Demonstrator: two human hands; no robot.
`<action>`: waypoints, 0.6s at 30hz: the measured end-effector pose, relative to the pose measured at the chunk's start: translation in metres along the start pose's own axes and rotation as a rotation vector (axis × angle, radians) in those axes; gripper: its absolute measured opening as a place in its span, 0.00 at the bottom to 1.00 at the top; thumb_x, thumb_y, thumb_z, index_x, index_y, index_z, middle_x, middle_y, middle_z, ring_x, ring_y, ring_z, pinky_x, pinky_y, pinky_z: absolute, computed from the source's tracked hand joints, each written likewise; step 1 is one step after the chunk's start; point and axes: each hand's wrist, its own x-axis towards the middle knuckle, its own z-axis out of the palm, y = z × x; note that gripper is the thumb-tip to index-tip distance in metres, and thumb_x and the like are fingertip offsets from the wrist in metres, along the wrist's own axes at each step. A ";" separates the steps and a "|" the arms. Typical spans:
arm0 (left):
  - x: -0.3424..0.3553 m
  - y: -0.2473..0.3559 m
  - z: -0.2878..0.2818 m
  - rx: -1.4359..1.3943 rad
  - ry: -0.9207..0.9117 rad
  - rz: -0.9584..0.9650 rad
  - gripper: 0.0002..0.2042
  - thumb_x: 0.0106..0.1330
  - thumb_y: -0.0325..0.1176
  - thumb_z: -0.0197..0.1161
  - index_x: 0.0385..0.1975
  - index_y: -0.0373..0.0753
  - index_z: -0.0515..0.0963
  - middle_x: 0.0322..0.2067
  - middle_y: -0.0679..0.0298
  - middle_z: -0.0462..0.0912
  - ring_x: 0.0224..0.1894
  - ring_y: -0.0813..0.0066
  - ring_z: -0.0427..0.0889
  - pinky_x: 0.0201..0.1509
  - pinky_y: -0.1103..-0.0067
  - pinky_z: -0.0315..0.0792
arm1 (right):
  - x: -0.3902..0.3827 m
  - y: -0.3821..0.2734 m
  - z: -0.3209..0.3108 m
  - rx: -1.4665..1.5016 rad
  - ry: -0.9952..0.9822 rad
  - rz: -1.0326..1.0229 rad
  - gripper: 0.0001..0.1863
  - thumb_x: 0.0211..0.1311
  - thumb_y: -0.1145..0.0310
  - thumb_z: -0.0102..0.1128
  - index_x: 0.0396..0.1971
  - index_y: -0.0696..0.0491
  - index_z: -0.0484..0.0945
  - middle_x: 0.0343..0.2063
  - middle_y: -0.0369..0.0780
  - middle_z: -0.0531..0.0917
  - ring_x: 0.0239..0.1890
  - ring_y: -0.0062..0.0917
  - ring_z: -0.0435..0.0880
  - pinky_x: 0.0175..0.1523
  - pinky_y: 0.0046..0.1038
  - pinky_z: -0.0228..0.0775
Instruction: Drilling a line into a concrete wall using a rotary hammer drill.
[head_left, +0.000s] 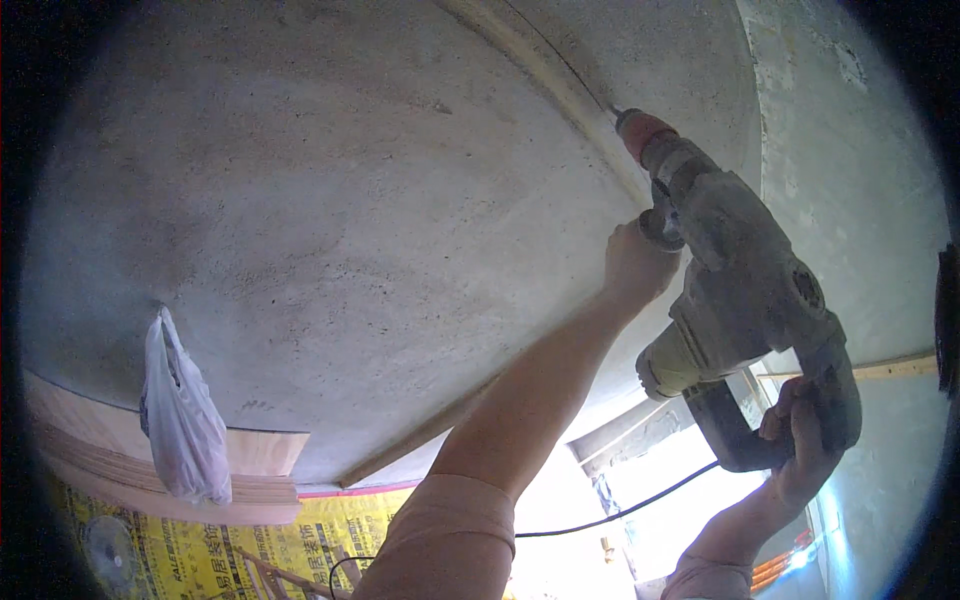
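Observation:
A dusty rotary hammer drill (740, 260) is raised in front of me at the right, its reddish chuck (643, 133) pointing up and left. The short visible part of the bit meets the grey cement surface (330, 200) beside a dark line; how deep it sits I cannot tell. My left hand (640, 262) is closed around the side handle just behind the chuck. At the back, my right hand (808, 440) wraps around the D-shaped rear handle; the trigger is hidden. A black power cord (620, 512) runs left from the drill's base and passes behind my left forearm.
A white plastic bag (185, 420) hangs on the cement surface at left. Beneath it are stacked wooden boards (170, 490), yellow printed sheeting (350, 525) and a round fan-like object (110, 550). A long wooden strip (400, 450) lies along an edge; bright openings show lower right.

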 end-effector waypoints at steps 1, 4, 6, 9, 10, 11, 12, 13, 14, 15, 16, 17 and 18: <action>0.001 0.001 0.000 0.000 0.002 0.002 0.09 0.56 0.36 0.62 0.31 0.37 0.80 0.29 0.49 0.83 0.36 0.46 0.83 0.41 0.58 0.76 | 0.000 0.002 0.001 0.010 -0.030 -0.016 0.08 0.60 0.73 0.58 0.38 0.60 0.75 0.21 0.36 0.75 0.15 0.16 0.69 0.18 0.18 0.60; 0.000 0.003 0.002 0.119 -0.051 0.006 0.10 0.56 0.37 0.62 0.31 0.37 0.80 0.29 0.48 0.83 0.36 0.46 0.83 0.42 0.58 0.76 | -0.004 0.007 -0.008 0.039 0.027 0.006 0.08 0.59 0.73 0.59 0.37 0.60 0.75 0.21 0.37 0.75 0.15 0.16 0.68 0.18 0.18 0.59; -0.001 0.001 0.006 0.091 -0.054 -0.002 0.10 0.56 0.37 0.62 0.31 0.37 0.80 0.29 0.48 0.83 0.37 0.46 0.83 0.43 0.58 0.76 | -0.002 0.006 -0.011 0.041 0.005 0.026 0.12 0.56 0.70 0.61 0.36 0.62 0.77 0.20 0.39 0.78 0.13 0.18 0.71 0.17 0.18 0.61; -0.001 0.003 0.005 0.117 -0.085 -0.050 0.11 0.57 0.38 0.61 0.32 0.37 0.81 0.29 0.47 0.83 0.38 0.45 0.82 0.44 0.58 0.76 | 0.000 0.006 -0.003 0.035 0.046 -0.009 0.13 0.56 0.70 0.62 0.38 0.62 0.77 0.20 0.38 0.77 0.12 0.17 0.71 0.16 0.18 0.61; 0.000 0.003 0.001 0.119 -0.085 -0.054 0.11 0.57 0.38 0.61 0.32 0.37 0.81 0.29 0.47 0.83 0.38 0.45 0.82 0.44 0.58 0.76 | -0.003 0.004 -0.002 0.006 0.070 0.011 0.13 0.55 0.70 0.62 0.38 0.62 0.77 0.20 0.38 0.77 0.13 0.17 0.71 0.16 0.18 0.61; 0.002 0.002 -0.003 0.128 -0.073 -0.037 0.11 0.57 0.38 0.61 0.32 0.38 0.81 0.29 0.47 0.83 0.38 0.45 0.82 0.43 0.58 0.76 | -0.006 0.003 -0.002 -0.023 0.094 0.032 0.14 0.55 0.70 0.63 0.38 0.62 0.77 0.20 0.38 0.77 0.13 0.17 0.71 0.16 0.18 0.62; 0.002 0.002 -0.006 0.138 -0.062 -0.020 0.11 0.58 0.39 0.61 0.33 0.38 0.81 0.29 0.47 0.83 0.38 0.45 0.82 0.43 0.58 0.76 | -0.008 0.001 -0.001 -0.022 0.092 0.037 0.14 0.55 0.70 0.63 0.38 0.62 0.77 0.20 0.38 0.77 0.13 0.17 0.71 0.16 0.18 0.62; -0.003 0.003 -0.003 0.120 -0.051 -0.041 0.10 0.57 0.38 0.61 0.31 0.38 0.81 0.28 0.46 0.83 0.37 0.45 0.83 0.43 0.58 0.76 | -0.008 -0.001 -0.002 0.014 0.083 0.035 0.14 0.55 0.70 0.63 0.38 0.61 0.77 0.20 0.38 0.77 0.13 0.17 0.71 0.16 0.18 0.62; -0.001 0.004 -0.001 0.115 -0.051 -0.039 0.10 0.57 0.38 0.61 0.31 0.38 0.81 0.28 0.46 0.83 0.37 0.45 0.83 0.43 0.58 0.76 | -0.007 -0.002 -0.002 0.049 0.075 0.033 0.13 0.54 0.69 0.64 0.37 0.61 0.77 0.20 0.38 0.78 0.13 0.17 0.72 0.16 0.18 0.63; 0.003 0.004 0.001 0.091 -0.047 -0.052 0.10 0.57 0.38 0.61 0.31 0.38 0.81 0.28 0.46 0.83 0.37 0.45 0.83 0.43 0.58 0.76 | -0.005 0.005 -0.005 0.029 0.126 0.091 0.13 0.53 0.71 0.64 0.37 0.61 0.77 0.20 0.37 0.78 0.13 0.17 0.72 0.16 0.18 0.63; 0.006 0.004 0.001 0.075 -0.040 -0.070 0.10 0.57 0.38 0.61 0.30 0.37 0.80 0.28 0.46 0.83 0.36 0.45 0.83 0.43 0.58 0.76 | -0.005 0.005 -0.004 0.031 0.122 0.093 0.13 0.53 0.71 0.64 0.37 0.61 0.77 0.20 0.37 0.78 0.13 0.17 0.72 0.16 0.18 0.63; 0.008 -0.004 -0.002 0.179 -0.056 0.080 0.10 0.57 0.38 0.60 0.31 0.37 0.80 0.28 0.47 0.83 0.37 0.45 0.83 0.44 0.59 0.76 | -0.005 0.005 -0.001 0.040 0.103 0.075 0.13 0.53 0.71 0.63 0.37 0.61 0.77 0.20 0.37 0.77 0.13 0.17 0.71 0.16 0.18 0.62; 0.008 -0.006 -0.001 0.182 -0.053 0.079 0.10 0.57 0.38 0.60 0.31 0.37 0.80 0.28 0.47 0.83 0.37 0.45 0.83 0.44 0.59 0.76 | -0.004 0.004 0.000 0.049 0.084 0.056 0.12 0.53 0.72 0.62 0.38 0.61 0.77 0.20 0.37 0.77 0.13 0.17 0.71 0.16 0.18 0.61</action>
